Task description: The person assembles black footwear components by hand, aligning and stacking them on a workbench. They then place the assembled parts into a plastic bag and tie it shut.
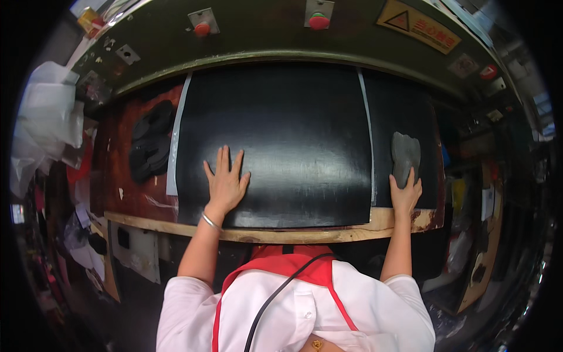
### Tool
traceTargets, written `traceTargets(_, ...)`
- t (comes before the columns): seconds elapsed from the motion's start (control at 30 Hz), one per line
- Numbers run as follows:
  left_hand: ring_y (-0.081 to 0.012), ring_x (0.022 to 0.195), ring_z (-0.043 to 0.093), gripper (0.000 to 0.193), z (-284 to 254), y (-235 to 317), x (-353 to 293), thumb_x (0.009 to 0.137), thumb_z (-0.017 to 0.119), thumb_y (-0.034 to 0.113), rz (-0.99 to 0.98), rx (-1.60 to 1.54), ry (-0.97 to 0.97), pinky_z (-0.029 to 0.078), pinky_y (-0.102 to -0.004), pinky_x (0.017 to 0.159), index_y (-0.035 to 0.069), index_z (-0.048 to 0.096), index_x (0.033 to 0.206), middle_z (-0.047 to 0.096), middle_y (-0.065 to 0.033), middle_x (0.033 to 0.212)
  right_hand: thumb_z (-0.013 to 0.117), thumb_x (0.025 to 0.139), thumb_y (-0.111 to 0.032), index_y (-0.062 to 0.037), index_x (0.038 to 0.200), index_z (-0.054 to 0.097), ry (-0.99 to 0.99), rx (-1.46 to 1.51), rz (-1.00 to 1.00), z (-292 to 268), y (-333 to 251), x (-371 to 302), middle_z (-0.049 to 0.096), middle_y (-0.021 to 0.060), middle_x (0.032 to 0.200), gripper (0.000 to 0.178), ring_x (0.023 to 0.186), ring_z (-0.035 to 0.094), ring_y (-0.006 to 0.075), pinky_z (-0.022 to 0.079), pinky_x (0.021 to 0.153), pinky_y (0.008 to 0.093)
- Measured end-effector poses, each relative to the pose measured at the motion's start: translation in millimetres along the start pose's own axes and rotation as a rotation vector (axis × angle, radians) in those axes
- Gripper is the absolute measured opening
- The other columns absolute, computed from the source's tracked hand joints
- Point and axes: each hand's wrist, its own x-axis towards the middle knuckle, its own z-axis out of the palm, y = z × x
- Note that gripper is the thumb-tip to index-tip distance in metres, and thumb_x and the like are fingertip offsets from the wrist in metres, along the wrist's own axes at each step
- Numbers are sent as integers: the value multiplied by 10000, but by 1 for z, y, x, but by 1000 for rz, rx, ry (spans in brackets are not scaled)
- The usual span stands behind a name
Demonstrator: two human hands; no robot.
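A large black sheet [281, 129] with a smooth sheen, rubber-like, covers the middle of the worktable. My left hand [226, 186] rests flat on its lower left part, fingers spread, holding nothing. Over at the right, my right hand [406, 190] has its thumb and fingers around the near end of a dark grey flat piece [406, 154] with a wavy far edge. This grey piece lies on a darker black surface [381, 111]. Whether it is one piece or a stack, I cannot tell.
Black sole-shaped pieces [151, 144] lie on the reddish-brown board [126, 193] at left. A wooden edge [293, 236] runs along the front. Behind stands a green machine panel [258, 35] with red buttons [318, 22]. Clear plastic bags [53, 111] hang at far left.
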Motion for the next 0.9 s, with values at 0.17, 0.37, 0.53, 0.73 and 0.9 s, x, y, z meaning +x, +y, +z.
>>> traceTargets(0.17,-318,1393,254,569,16,-3,53,882,551,383,-24,7,92,157,-650,1061,183,418,1398,303,-182,1482,805,686,-359,-53,1234,552,152,127,-198,10,14,6,482,269,1260,676,1198,431,411,397,975,477)
traceTargets(0.37,-327,1317,381,472,18,-21,93,830,645,311,-68,-586,167,195,-540,1107,128,571,1259,477,-167,1359,855,656,-224,-26,1107,584,96,253,18,2,8,15,581,178,1134,562,1028,571,300,469,893,391)
traceTargets(0.53,-358,1168,480,425,-9,-95,36,782,676,123,-105,-281,410,378,-443,999,23,580,1184,522,-190,1232,729,798,-30,4,1112,513,-29,958,183,-34,-50,-17,593,124,1064,383,943,581,171,487,798,256)
traceTargets(0.73,-386,1354,280,591,10,-109,-3,860,596,231,-304,-14,217,169,-627,1068,-65,391,1328,363,-231,1402,746,663,2,-30,1150,458,-408,1320,-121,-28,-208,-81,507,219,1292,567,1188,498,284,356,1034,375)
traceTargets(0.9,-383,1343,294,534,10,-114,1,868,568,226,-310,-76,199,150,-652,1054,-70,444,1295,386,-219,1387,843,572,-80,-75,1051,531,-516,993,-416,11,-359,-114,519,157,1254,571,1154,503,304,394,986,383)
